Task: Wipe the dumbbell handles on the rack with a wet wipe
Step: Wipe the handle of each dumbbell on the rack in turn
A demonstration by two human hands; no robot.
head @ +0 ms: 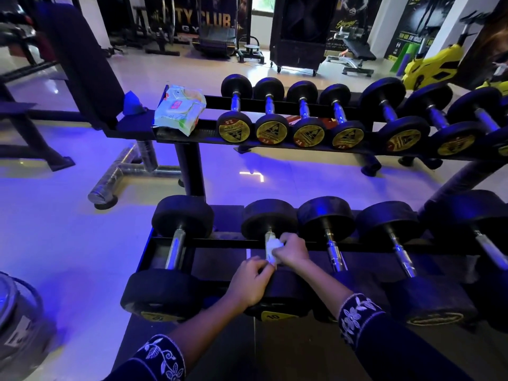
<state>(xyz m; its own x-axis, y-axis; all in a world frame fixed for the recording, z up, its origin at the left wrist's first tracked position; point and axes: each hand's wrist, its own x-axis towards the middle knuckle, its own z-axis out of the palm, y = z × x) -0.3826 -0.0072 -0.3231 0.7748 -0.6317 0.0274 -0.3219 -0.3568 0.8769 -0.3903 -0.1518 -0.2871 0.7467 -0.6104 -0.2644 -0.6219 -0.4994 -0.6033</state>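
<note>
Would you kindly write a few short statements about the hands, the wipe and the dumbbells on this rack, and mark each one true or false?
1. The right hand presses a white wet wipe against the chrome handle of the second black dumbbell from the left on the lower rack shelf. True.
2. The left hand rests on the floor. False: it grips the same dumbbell near its closer head.
3. The green-and-white wipes packet lies on the lower shelf. False: it lies on the upper shelf's left end.
4. The small upper-shelf dumbbells carry yellow end labels. True.
</note>
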